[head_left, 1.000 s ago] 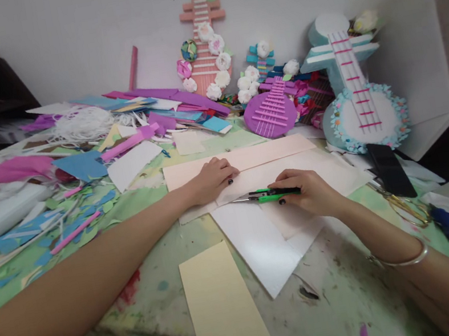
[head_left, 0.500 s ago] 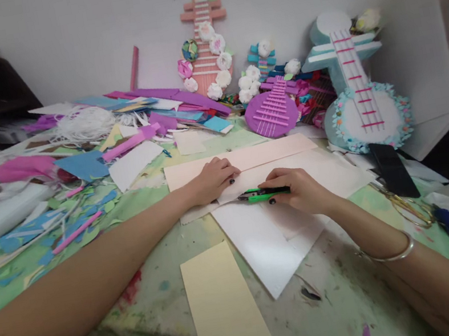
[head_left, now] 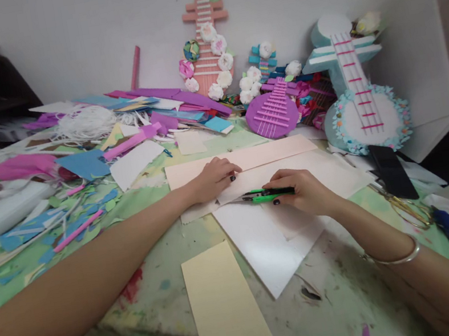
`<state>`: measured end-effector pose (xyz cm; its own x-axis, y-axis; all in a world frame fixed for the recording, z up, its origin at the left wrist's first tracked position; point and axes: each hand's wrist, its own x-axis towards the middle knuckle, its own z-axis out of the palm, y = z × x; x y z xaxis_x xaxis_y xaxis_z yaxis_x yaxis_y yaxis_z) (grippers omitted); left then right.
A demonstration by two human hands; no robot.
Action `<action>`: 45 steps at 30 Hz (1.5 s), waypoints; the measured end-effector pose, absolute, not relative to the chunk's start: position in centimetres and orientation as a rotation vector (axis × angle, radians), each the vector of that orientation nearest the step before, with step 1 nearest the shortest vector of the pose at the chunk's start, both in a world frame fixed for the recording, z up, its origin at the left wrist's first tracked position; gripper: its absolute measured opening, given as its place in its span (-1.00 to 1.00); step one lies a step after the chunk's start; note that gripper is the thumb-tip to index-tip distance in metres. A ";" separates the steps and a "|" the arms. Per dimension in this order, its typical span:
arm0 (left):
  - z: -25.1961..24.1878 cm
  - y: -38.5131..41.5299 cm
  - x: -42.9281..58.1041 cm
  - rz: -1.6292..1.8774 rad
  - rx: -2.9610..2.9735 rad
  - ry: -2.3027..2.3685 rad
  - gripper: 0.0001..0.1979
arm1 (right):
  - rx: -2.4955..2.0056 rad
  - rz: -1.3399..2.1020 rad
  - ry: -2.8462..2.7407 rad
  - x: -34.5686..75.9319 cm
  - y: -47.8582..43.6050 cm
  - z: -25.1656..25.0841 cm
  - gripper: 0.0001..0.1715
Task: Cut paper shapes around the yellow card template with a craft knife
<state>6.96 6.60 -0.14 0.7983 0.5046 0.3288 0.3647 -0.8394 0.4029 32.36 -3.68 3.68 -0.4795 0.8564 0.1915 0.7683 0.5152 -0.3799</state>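
My right hand (head_left: 304, 191) is closed round a green and black utility knife (head_left: 262, 195). Its blade points left and lies along the near edge of a pale pink paper sheet (head_left: 338, 174). Flat on that paper, my left hand (head_left: 215, 178) presses down with its fingers stretched out, left of the blade tip. A narrow pink strip (head_left: 273, 150) runs along the far side of the paper. Beneath the near edge, a white glossy board (head_left: 262, 260) sticks out towards me. The blade tip's exact contact with the paper is hard to make out.
A cream card (head_left: 228, 312) lies at the table's front edge. Gold-handled scissors (head_left: 408, 211) and a black phone-like slab (head_left: 394, 171) are at the right. Paper scraps (head_left: 89, 166) cover the left side. Decorated lute-shaped crafts, including a purple one (head_left: 271, 113), stand at the back.
My right hand has drawn the utility knife slightly to the right, and more of the blade shows. My left hand has stayed in place on the paper.
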 end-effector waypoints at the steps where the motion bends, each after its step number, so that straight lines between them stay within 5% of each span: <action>1: -0.1 6.7 6.9 0.629 2.656 0.657 -0.65 | -1.351 0.345 -2.409 32.1 -3.6 3.7 -0.56; 45: 0.2 6.2 6.7 0.675 2.589 0.595 -0.65 | -1.337 0.377 -2.455 30.3 -3.8 4.6 -0.59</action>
